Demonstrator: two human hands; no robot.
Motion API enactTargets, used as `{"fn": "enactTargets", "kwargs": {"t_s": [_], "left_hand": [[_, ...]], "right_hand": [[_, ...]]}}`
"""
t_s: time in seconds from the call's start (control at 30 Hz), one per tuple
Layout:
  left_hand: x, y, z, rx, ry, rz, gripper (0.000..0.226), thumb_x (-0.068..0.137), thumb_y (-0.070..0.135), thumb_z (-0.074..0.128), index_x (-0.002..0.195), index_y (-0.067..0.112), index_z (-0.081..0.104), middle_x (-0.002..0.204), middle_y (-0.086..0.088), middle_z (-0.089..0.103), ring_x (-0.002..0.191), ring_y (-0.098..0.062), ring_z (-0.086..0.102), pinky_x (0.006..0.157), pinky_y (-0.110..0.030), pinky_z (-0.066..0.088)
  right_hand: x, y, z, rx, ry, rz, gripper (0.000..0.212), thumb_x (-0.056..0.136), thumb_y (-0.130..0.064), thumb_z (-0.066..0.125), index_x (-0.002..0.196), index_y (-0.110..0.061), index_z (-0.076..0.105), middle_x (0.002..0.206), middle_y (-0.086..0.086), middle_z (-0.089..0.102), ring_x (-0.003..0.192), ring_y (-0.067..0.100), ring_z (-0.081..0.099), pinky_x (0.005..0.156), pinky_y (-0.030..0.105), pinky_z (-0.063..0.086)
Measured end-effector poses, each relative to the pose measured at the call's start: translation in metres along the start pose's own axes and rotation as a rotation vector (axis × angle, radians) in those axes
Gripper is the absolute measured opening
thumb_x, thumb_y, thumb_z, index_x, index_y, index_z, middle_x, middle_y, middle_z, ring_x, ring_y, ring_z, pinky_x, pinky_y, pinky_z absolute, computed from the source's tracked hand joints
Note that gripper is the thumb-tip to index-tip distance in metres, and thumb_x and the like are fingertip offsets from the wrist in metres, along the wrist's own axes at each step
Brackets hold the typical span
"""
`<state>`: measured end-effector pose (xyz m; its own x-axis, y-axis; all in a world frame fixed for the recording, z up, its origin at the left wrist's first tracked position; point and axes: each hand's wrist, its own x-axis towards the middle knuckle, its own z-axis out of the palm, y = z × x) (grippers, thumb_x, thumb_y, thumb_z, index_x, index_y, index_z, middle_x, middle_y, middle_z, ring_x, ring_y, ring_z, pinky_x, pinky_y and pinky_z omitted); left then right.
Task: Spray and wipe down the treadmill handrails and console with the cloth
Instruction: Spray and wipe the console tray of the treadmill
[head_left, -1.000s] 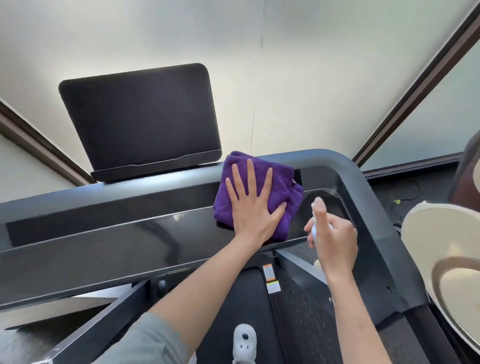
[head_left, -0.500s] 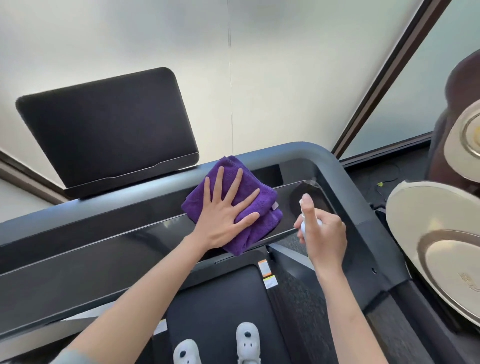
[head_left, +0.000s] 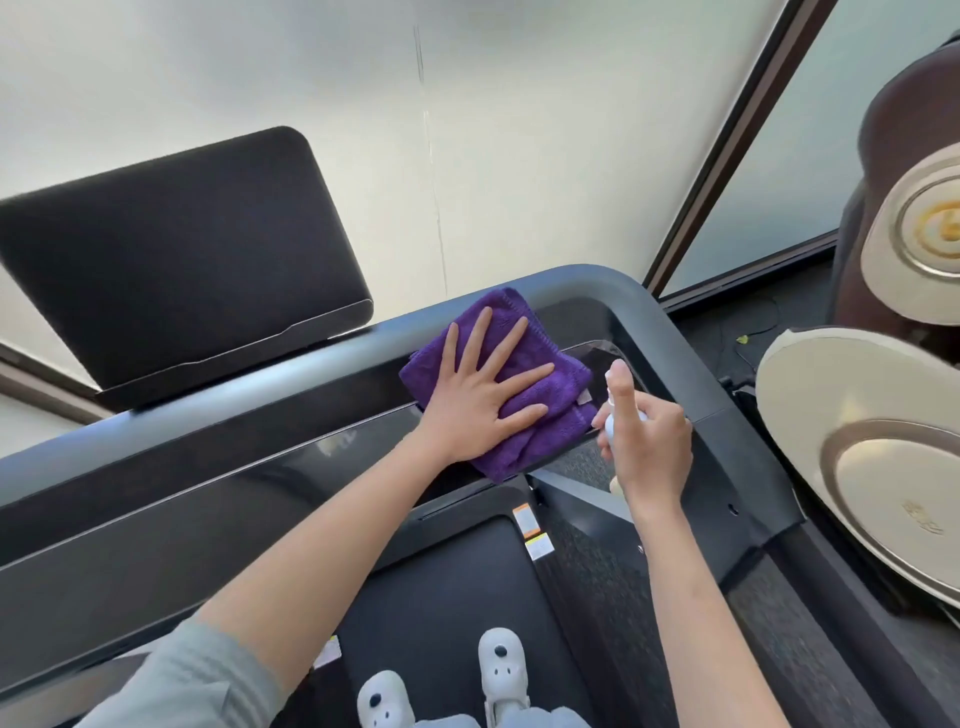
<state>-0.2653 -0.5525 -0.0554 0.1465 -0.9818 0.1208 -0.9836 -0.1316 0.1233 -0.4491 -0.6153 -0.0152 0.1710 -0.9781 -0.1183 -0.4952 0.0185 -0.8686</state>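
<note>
So the left hand (head_left: 480, 402) is flat on the purple cloth (head_left: 524, 400), fingers spread wide and straight, not curled round anything. Makes sense to me: a flat palm spreads pressure over the whole folded pad, so it drags evenly across the glossy console (head_left: 218, 499) instead of bunching up. The cloth sits just right of centre in the frame, on the console's right end, tucked under the curved handrail (head_left: 670, 332) corner.

The right hand (head_left: 649, 441) is wrapped tight round a small spray bottle (head_left: 615, 421), index finger up on top of the nozzle, so that grip is clamped on the bottle. It's held just beside the cloth's right edge, pointing at the corner, probably to wet the bit about to be wiped.

The dark screen (head_left: 171, 249) is upper left, white shoes (head_left: 501, 660) at the bottom on the belt.
</note>
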Motion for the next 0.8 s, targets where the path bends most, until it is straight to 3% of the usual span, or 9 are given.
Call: {"fn": "enactTargets", "kwargs": {"t_s": [0.2, 0.53, 0.7, 0.8], "left_hand": [[-0.029, -0.006, 0.001, -0.017, -0.005, -0.018, 0.056, 0.094, 0.069, 0.019, 0.147, 0.053, 0.025, 0.164, 0.004, 0.000, 0.148, -0.030, -0.019, 0.117, -0.054, -0.014], [0.069, 0.068, 0.019, 0.033, -0.043, -0.096, 0.072, 0.088, 0.069, 0.010, 0.152, 0.040, 0.024, 0.164, -0.004, -0.007, 0.146, -0.037, -0.020, 0.112, -0.053, -0.024], [0.030, 0.044, 0.011, -0.050, -0.092, 0.054, 0.066, 0.085, 0.073, 0.015, 0.146, 0.049, 0.031, 0.164, 0.003, -0.001, 0.148, -0.032, -0.019, 0.115, -0.051, -0.020], [0.000, 0.016, 0.005, -0.069, -0.068, 0.043, 0.062, 0.087, 0.073, 0.021, 0.144, 0.052, 0.034, 0.164, 0.006, 0.002, 0.148, -0.030, -0.019, 0.116, -0.051, -0.017]], "right_hand": [[-0.001, 0.008, -0.002, 0.075, 0.046, 0.065, 0.076, 0.075, -0.082, 0.031, 0.049, -0.017, 0.059, 0.043, -0.001, 0.056, 0.055, 0.024, 0.058, 0.076, 0.043, 0.051], [-0.003, 0.018, -0.023, 0.061, 0.072, 0.059, 0.073, 0.077, -0.083, 0.030, 0.048, -0.021, 0.057, 0.043, -0.003, 0.057, 0.057, 0.025, 0.062, 0.074, 0.044, 0.054], [-0.004, 0.010, -0.016, 0.051, 0.044, 0.032, 0.070, 0.078, -0.084, 0.030, 0.049, -0.028, 0.061, 0.042, -0.004, 0.056, 0.054, 0.023, 0.058, 0.074, 0.045, 0.054], [-0.002, 0.006, -0.009, 0.059, 0.041, 0.027, 0.069, 0.078, -0.083, 0.031, 0.051, -0.028, 0.062, 0.044, -0.003, 0.058, 0.056, 0.025, 0.060, 0.076, 0.047, 0.055]]}}
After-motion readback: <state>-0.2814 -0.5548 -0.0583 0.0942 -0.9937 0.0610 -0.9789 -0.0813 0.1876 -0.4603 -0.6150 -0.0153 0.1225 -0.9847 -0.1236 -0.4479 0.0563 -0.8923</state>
